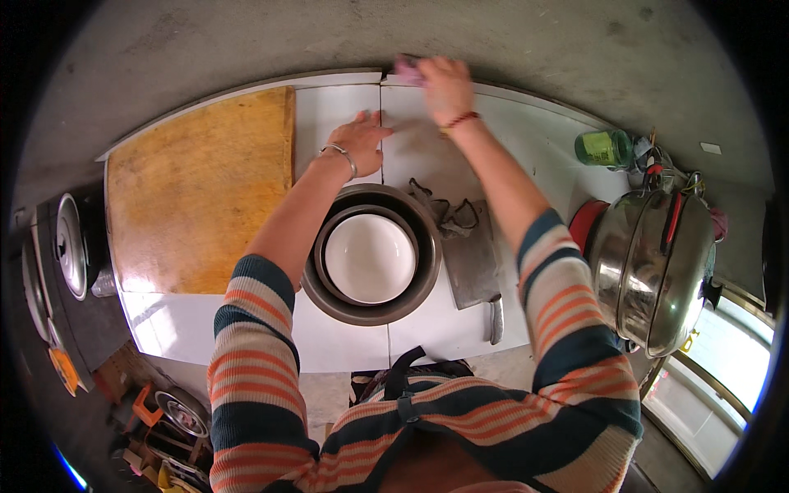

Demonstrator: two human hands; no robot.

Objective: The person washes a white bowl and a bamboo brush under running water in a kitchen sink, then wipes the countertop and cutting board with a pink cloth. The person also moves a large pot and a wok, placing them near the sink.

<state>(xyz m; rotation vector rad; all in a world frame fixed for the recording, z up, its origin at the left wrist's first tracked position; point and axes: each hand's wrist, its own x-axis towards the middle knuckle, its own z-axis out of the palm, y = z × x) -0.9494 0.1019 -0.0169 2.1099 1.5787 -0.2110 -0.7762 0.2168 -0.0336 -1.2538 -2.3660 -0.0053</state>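
Note:
At the back edge of the white tiled counter [425, 142], my right hand [449, 86] grips a pinkish cloth [409, 70]; both are blurred. My left hand [359, 143] rests flat on the tiles with its fingers spread, just behind the nested bowls. A white bowl [370, 259] sits inside grey metal basins [430, 271]. To their right lies a cleaver [471, 265], its handle towards me. A crumpled clear plastic bag [453, 215] with a dark edge partly covers the blade. Left of my left hand is a large wooden cutting board [203, 191].
On the right stand a stacked steel steamer pot [647, 271], a red container [585, 225] partly behind it, and a green jar [603, 148]. A concrete wall [345, 37] rises behind the counter. A lidded pot [73, 246] stands at far left, with clutter [166, 444] below.

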